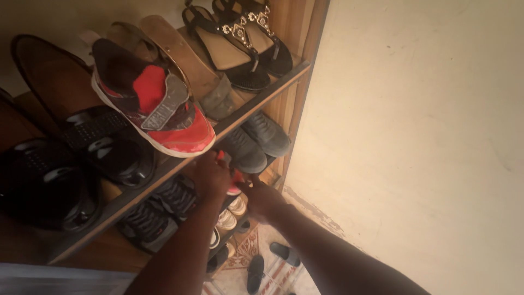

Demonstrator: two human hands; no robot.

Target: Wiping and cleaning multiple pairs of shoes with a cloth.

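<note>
Your 2 hands meet on a red shoe (233,177) on the second shelf (164,218) of the rack, just under the front edge of the top shelf (262,97). Only small patches of that shoe show, red with a pale sole, between and around your fingers. Your left hand (212,176) lies over its upper side, fingers curled onto it. Your right hand (263,198) comes in from the right and touches its lower end; how firmly either hand grips is hidden, since the fingertips are out of sight.

Just right of the shoe, on the same shelf, sit 2 grey shoes (255,143), side by side, toes toward you. Left of it are 2 dark sneakers (158,210) with pale laces.

Directly above your left hand, a red sneaker (155,104) with a grey strap and white sole hangs its toe over the top shelf's edge. Left of it lie black slides (71,158) and a brown shoe (46,71). Right of it rest tan sandals (185,60), then black sandals (245,43) with metal trim at the rack's wooden side.

Below your hands, white shoes (229,216) show on a lower shelf. On the floor lie 2 dark slippers (270,259). A cream wall (426,125) fills the right side.
</note>
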